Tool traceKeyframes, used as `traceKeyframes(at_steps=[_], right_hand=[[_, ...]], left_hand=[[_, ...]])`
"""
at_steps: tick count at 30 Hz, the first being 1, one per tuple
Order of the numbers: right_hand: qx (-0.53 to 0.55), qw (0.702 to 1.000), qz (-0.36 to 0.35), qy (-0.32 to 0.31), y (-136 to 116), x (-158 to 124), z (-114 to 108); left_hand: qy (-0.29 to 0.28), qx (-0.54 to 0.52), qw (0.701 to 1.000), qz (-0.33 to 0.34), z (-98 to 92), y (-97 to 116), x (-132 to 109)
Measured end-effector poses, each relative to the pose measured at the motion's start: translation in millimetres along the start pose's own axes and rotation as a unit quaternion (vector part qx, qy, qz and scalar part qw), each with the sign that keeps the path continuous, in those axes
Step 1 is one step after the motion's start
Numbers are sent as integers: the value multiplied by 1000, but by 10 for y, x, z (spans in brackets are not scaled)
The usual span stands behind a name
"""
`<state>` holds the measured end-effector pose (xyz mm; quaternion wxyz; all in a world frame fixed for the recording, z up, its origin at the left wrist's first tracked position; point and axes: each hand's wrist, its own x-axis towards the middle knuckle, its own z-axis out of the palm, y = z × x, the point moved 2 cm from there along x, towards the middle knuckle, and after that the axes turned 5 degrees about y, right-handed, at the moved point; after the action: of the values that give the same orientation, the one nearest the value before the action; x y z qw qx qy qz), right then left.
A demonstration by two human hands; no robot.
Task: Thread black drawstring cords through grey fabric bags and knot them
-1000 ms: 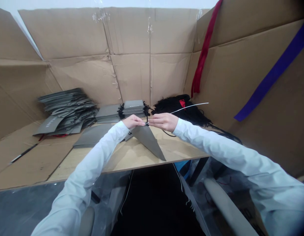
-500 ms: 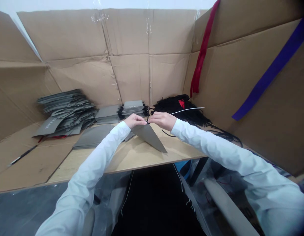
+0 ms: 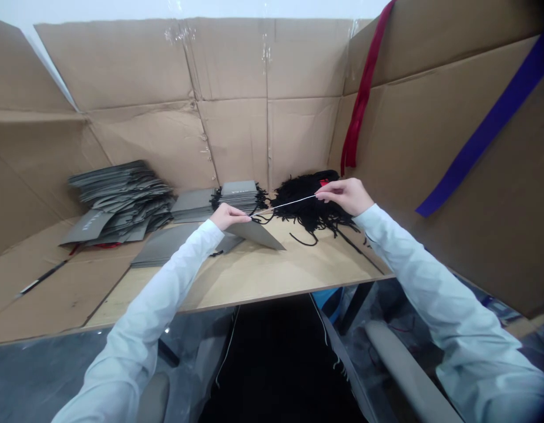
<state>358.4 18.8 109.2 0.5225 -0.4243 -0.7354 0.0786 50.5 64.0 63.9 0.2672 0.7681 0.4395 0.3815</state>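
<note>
My left hand point(image 3: 230, 217) pinches the upper corner of a grey card point(image 3: 262, 235), which slants down to the right over the wooden table. Out to the right, my right hand point(image 3: 345, 195) has its fingers closed on the end of a thin white stick point(image 3: 294, 201). The stick reaches across to the card's corner by my left fingertips. A black cord point(image 3: 265, 220) loops beside that corner. Behind the hands lie a pile of black cords point(image 3: 298, 197) and a small stack of grey cards with black cords point(image 3: 238, 189).
A tall, uneven pile of grey cards point(image 3: 122, 197) stands at the left, with flatter grey stacks point(image 3: 160, 244) beside it. A black and white pen-like item point(image 3: 43, 277) lies far left. Cardboard walls point(image 3: 237, 129) surround the table point(image 3: 254, 285); red and blue strips hang at right.
My right hand has moved away to the right and up, drawing the white stick with it. My left hand and the card have shifted slightly left.
</note>
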Motion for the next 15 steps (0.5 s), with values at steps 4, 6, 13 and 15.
traceKeyframes(at_steps=[4,6,13,15], right_hand=[[227,964,125,61,-23,-8,49],[289,940,156,88,-70,1,99],[330,921,150,142,-198,51,258],[334,919,150,148,-210,52,296]], left_hand=[[-36,-6,999,2,36,-36,-8],[-57,-14,998,-1,68,-38,-19],[-60,-24,998,-1,154,3,-40],[-60,-28,998,-1,174,0,-46]])
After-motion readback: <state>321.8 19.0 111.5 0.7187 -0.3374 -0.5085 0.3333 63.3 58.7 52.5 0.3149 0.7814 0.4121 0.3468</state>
